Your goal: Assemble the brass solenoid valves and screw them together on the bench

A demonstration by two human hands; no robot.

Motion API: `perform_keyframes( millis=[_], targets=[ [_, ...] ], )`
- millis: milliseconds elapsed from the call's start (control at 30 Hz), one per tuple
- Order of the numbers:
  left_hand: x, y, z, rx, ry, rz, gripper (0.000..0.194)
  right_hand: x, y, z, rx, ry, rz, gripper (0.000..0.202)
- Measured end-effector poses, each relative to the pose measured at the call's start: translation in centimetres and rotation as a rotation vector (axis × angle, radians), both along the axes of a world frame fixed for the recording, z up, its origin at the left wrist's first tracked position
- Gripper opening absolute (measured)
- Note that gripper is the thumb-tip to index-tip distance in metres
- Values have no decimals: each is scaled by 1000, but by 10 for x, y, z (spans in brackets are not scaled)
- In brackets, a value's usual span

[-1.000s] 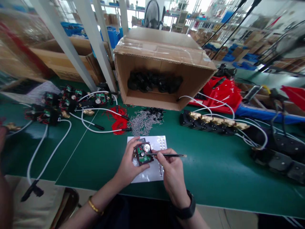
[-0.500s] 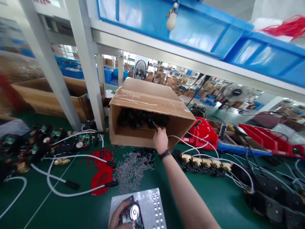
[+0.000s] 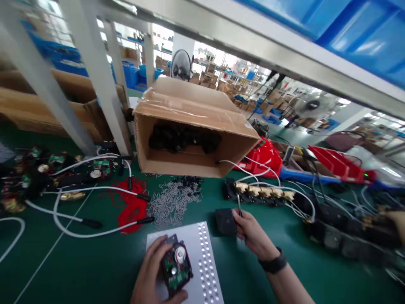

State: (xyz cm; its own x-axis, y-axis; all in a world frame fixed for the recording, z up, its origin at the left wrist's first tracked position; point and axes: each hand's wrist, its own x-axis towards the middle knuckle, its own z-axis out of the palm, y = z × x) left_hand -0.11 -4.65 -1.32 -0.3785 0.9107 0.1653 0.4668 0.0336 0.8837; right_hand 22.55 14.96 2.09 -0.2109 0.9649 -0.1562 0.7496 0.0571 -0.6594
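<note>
My left hand (image 3: 153,270) is wrapped round an open black housing (image 3: 177,266) with a green circuit board and a round white part, over a silver metal plate (image 3: 205,253) with rows of bright studs. To the right, my right hand (image 3: 249,232), with a dark wristband, grips a black square cover (image 3: 225,221) by its edge; a thin metal tool (image 3: 239,204) also sticks up from its fingers. Behind the plate lies a heap of small grey pins (image 3: 171,202), beside bundled red wires (image 3: 131,207).
A cardboard box (image 3: 190,114) lies on its side with black parts inside. Brass-fitted units (image 3: 262,192) and white cables stand right of it. Circuit assemblies (image 3: 57,162) crowd the left. Metal posts (image 3: 98,84) rise behind. Another person's hand (image 3: 397,223) shows at the right edge.
My right hand has come out of the cardboard box, moved right and toward me, and now has the black cover. My left hand still holds the housing. The view has shifted.
</note>
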Motion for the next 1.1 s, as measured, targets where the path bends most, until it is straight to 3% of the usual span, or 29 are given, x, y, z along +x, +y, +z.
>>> perform_keyframes(
  millis=[133, 200, 367, 433, 533, 567, 667, 733, 767, 867, 1000, 1100],
  targets=[
    [2, 2, 8, -190, -58, -13, 66, 58, -59, -7, 5, -11, -168, 40],
    [4, 4, 12, -226, -116, 19, 71, 67, -72, 0, 90, -106, -136, 33],
    [5, 6, 27, -262, -229, -14, 75, 57, -59, 27, 135, -446, 444, 67],
    [5, 6, 40, -279, -281, -82, 70, 46, -48, 33, 113, -419, 509, 65],
    [10, 7, 62, -238, -137, -139, 65, 25, -44, 36, -4, 19, 274, 46],
    [13, 8, 67, -199, -23, -144, 65, 16, -48, 36, -137, 258, 165, 43],
    [24, 13, 77, -88, 314, -180, 67, -11, -71, 34, -734, 887, -52, 49],
    [30, 17, 79, -80, 463, -228, 69, -28, -87, 30, -994, 1068, -102, 48],
    [33, 19, 79, -95, 515, -243, 70, -35, -93, 28, -1028, 1103, -106, 47],
    [36, 22, 78, -145, 588, -258, 72, -50, -104, 26, -866, 1105, -24, 37],
    [34, 24, 81, -156, 581, -244, 75, -52, -106, 35, -476, 980, 275, 31],
    [28, 25, 86, -142, 578, -270, 78, -48, -105, 39, -406, 893, 314, 34]
  ],
)
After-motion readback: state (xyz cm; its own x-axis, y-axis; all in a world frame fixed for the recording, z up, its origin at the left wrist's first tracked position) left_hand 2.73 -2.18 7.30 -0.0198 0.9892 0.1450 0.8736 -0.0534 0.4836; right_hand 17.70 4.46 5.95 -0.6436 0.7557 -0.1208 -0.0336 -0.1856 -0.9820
